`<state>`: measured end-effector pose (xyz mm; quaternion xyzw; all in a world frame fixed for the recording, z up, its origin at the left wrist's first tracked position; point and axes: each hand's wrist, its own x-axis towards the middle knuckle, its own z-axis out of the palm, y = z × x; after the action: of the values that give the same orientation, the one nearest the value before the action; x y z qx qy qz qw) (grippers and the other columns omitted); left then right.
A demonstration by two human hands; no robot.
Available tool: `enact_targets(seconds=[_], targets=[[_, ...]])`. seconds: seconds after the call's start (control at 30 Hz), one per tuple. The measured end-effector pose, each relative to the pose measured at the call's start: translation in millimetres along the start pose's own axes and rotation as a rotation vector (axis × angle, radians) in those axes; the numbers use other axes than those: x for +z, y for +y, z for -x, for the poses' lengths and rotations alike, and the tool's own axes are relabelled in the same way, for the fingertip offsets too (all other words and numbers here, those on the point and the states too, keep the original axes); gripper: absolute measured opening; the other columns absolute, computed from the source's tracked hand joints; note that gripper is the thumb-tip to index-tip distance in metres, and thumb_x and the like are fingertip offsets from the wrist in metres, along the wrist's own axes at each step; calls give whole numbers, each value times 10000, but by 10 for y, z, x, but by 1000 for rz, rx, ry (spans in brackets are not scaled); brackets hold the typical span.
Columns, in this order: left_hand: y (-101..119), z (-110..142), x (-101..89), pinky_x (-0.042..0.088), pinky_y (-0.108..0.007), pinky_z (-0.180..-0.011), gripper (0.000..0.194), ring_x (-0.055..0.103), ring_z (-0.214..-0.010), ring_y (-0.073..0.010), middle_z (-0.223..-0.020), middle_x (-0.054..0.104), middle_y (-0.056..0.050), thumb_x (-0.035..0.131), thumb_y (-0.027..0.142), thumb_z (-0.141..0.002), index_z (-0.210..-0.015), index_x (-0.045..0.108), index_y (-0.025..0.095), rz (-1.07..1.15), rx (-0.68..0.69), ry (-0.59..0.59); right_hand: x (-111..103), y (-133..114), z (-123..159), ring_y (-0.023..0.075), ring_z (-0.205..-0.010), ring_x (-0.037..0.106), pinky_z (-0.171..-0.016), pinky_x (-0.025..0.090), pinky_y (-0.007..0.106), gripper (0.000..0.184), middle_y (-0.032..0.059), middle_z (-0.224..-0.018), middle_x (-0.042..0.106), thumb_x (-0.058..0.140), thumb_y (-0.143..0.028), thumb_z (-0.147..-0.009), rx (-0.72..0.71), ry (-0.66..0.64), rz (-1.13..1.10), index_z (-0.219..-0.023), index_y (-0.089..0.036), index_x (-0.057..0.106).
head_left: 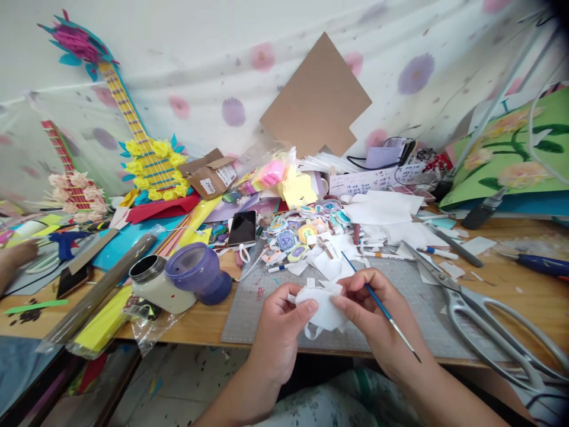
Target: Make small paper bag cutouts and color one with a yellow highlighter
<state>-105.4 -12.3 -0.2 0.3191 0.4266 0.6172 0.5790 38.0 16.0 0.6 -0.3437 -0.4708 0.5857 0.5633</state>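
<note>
Between my two hands, over the front edge of the grey cutting mat (249, 320), is a white rounded paper piece (326, 309) with small tabs along its rim. My left hand (287, 314) pinches its left side, thumb on top. On the opposite side, my right hand (371, 302) grips the rim with thumb and fingers. A thin blue paintbrush (381, 305) is also tucked in my right hand, its dark bristles pointing down toward my wrist. White paper scraps (329, 261) lie on the mat just beyond my hands.
Large scissors (466, 308) lie at the right, near a dark glue bottle (484, 210). Left of the mat stand a purple cup (198, 270) and a whitish jar (157, 290). Behind are a phone (242, 228) and colourful paper badges (288, 237). Another person's hand (20, 255) shows far left.
</note>
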Motion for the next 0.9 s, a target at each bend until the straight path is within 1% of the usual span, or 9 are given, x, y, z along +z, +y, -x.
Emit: enact_targets(seconds=[0.1, 0.2, 0.27, 0.37, 0.4, 0.47, 0.57, 0.67, 0.9], targets=[[3, -3, -44, 413, -206, -503, 268, 507, -529, -101, -594, 597, 15, 789, 300, -682, -698, 570, 146, -84, 3, -18, -24, -37, -28, 152, -740, 565, -616, 447, 223, 287, 23, -892, 634, 740, -297, -779, -20, -71, 27, -802, -216, 466], [16, -6, -75, 401, -207, -493, 265, 491, -507, -97, -579, 581, 23, 766, 298, -686, -682, 545, 152, -137, 0, -26, -69, -48, -50, 139, -692, 543, -586, 416, 212, 271, 4, -822, 615, 718, -279, -808, -16, -86, 90, -795, -212, 456], [31, -7, -91, 384, -202, -486, 260, 478, -499, -93, -565, 564, 29, 750, 300, -684, -675, 535, 153, -198, -11, -38, -100, -53, -64, 142, -721, 553, -611, 422, 215, 257, 4, -847, 623, 704, -280, -825, -10, -112, 104, -803, -213, 457], [63, -4, -106, 347, -195, -469, 243, 466, -497, -96, -549, 547, 26, 718, 315, -685, -681, 538, 152, -356, -49, -95, -122, -78, -86, 168, -863, 578, -713, 446, 239, 245, 27, -969, 640, 693, -280, -839, 31, -225, 89, -819, -209, 460], [74, -2, -105, 333, -193, -462, 237, 458, -493, -96, -545, 539, 27, 706, 319, -684, -682, 536, 154, -404, -61, -114, -118, -88, -91, 167, -877, 576, -727, 447, 243, 242, 26, -978, 637, 692, -272, -840, 54, -273, 89, -823, -208, 458], [95, 5, -96, 310, -192, -449, 227, 436, -480, -94, -537, 519, 33, 687, 322, -674, -682, 530, 158, -463, -79, -143, -96, -98, -94, 142, -806, 560, -681, 439, 221, 231, 2, -912, 625, 680, -248, -839, 81, -327, 105, -822, -209, 453], [113, 13, -79, 301, -194, -444, 219, 410, -471, -89, -532, 490, 41, 673, 315, -647, -670, 518, 163, -481, -102, -161, -42, -83, -73, 106, -670, 495, -578, 392, 183, 216, -31, -791, 581, 660, -214, -820, 63, -290, 149, -792, -202, 447], [112, 11, -79, 298, -193, -445, 216, 403, -467, -86, -525, 480, 45, 668, 310, -633, -659, 511, 164, -472, -119, -168, 1, -59, -36, 97, -623, 456, -535, 360, 177, 233, -32, -756, 563, 661, -232, -793, 59, -225, 154, -754, -193, 434], [98, -1, -105, 286, -190, -422, 215, 377, -433, -78, -494, 462, 56, 673, 304, -623, -649, 509, 167, -422, -146, -174, -27, -46, -5, 97, -654, 476, -569, 376, 174, 248, -24, -793, 588, 670, -263, -837, 87, -234, 98, -767, -189, 443]])
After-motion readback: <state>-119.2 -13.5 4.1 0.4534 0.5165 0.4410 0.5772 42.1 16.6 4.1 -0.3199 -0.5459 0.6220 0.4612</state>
